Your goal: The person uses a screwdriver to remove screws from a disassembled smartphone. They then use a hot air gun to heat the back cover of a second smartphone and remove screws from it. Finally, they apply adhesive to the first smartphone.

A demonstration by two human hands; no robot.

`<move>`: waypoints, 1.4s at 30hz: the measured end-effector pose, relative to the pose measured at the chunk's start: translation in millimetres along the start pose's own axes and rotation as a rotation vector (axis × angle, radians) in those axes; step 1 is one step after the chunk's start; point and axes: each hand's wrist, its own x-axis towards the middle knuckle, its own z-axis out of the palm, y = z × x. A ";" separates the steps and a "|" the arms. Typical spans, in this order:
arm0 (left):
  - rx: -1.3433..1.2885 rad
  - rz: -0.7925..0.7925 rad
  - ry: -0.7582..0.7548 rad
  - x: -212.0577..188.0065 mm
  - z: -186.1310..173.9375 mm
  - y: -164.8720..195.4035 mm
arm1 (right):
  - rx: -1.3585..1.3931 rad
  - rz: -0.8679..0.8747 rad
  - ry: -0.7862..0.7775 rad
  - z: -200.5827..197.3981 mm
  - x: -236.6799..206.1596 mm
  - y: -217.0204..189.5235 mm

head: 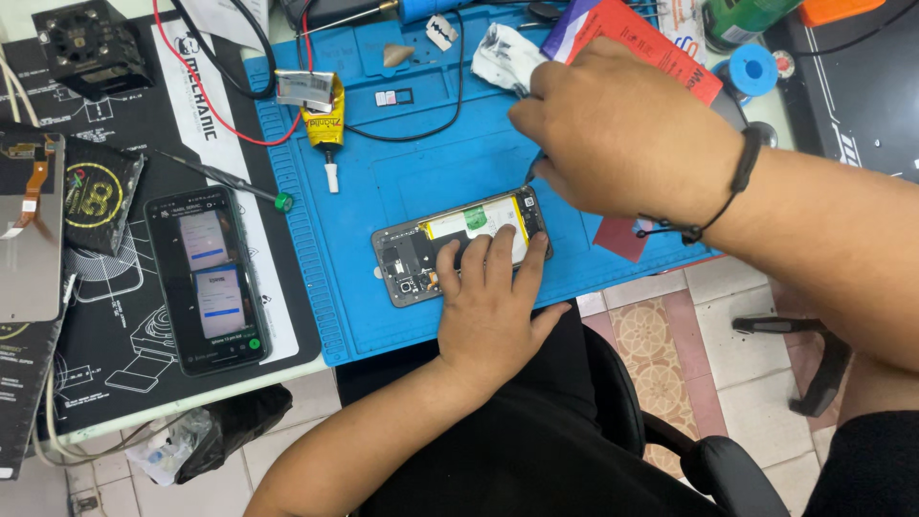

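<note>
The scene is evenly and brightly lit from above. Only soft, short shadows are cast under the hands onto the blue mat (402, 182). Mild glare is seen on the phone screen (209, 280) at left. Focus is sharp throughout.

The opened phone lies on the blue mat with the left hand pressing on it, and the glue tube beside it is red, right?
Not quite: in the head view the glue tube is yellow. The opened phone does lie on the blue mat, left hand pressing it.
</note>
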 end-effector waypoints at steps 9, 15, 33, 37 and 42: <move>0.002 -0.003 0.007 1.4 -2.4 0.7 | 0.001 0.025 -0.073 -4.8 5.9 -5.2; 0.004 0.002 0.009 0.9 -1.7 0.3 | 0.061 0.010 0.050 -4.2 0.7 -4.6; -0.458 -0.080 0.235 14.9 -72.2 -11.5 | 1.099 0.552 0.153 9.3 -107.7 0.8; -0.576 -0.080 0.212 15.0 -80.4 -5.0 | 1.180 0.586 0.166 16.6 -120.2 -12.4; -0.553 0.018 0.177 14.7 -84.1 -7.1 | 1.171 0.585 0.217 18.7 -128.3 -23.6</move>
